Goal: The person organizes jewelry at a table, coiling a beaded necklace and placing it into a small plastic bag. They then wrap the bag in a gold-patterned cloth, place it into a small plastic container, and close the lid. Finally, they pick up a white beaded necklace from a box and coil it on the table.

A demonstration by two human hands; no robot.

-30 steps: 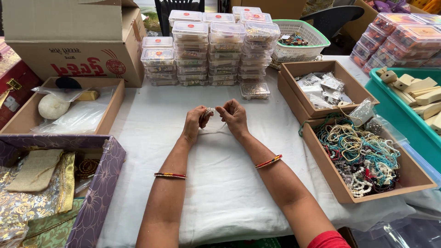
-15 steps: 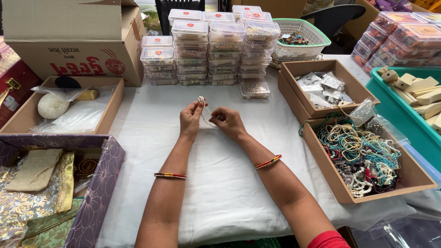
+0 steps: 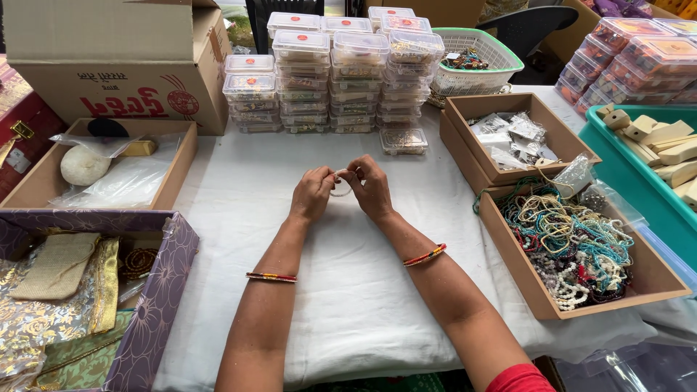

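My left hand [image 3: 313, 192] and my right hand [image 3: 372, 187] meet above the middle of the white tablecloth [image 3: 348, 290]. Together their fingertips pinch a small pale ring-shaped bangle [image 3: 340, 184], which hangs between them. Each wrist wears a thin red and gold bangle. Just beyond the hands lies a single clear plastic box [image 3: 404, 141].
Stacks of clear lidded boxes [image 3: 334, 69] stand at the back. A cardboard tray of beaded necklaces [image 3: 581, 247] and one of small plastic packets [image 3: 508, 138] sit at the right. A teal tray [image 3: 653, 167], a green basket [image 3: 475, 62], a purple fabric box [image 3: 94, 290] and cardboard boxes [image 3: 116, 65] surround the table.
My hands had drawn slightly apart, the left raised with a small item; now they are together again, both holding the ring-shaped bangle.
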